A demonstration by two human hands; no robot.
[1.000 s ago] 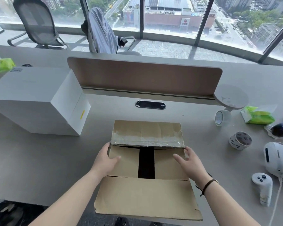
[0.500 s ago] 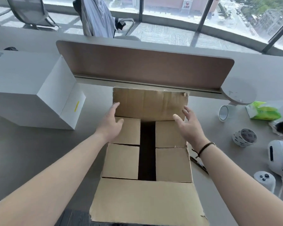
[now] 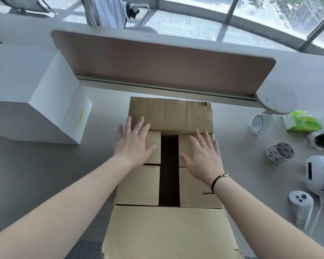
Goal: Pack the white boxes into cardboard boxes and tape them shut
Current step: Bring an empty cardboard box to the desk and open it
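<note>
A cardboard box [image 3: 138, 186] stands on the grey desk in front of me. Its two side flaps are folded in, with a dark gap between them. The far flap [image 3: 176, 114] lies partly folded over them, and the near flap [image 3: 166, 232] hangs out toward me. My left hand [image 3: 135, 143] lies flat with spread fingers on the left side flap and the edge of the far flap. My right hand [image 3: 202, 156] presses flat on the right side flap. A large white box [image 3: 32, 94] sits on the desk to the left.
A brown desk divider [image 3: 157, 66] runs across behind the box. At the right lie a clear tape roll [image 3: 257, 123], a printed tape roll [image 3: 280, 152], a green wipes pack [image 3: 303, 121], a white headset [image 3: 320, 174] and a controller [image 3: 301, 208].
The far flap has come down from upright toward the side flaps. Both hands have moved forward and flattened on the flaps. The view has tilted down and closer.
</note>
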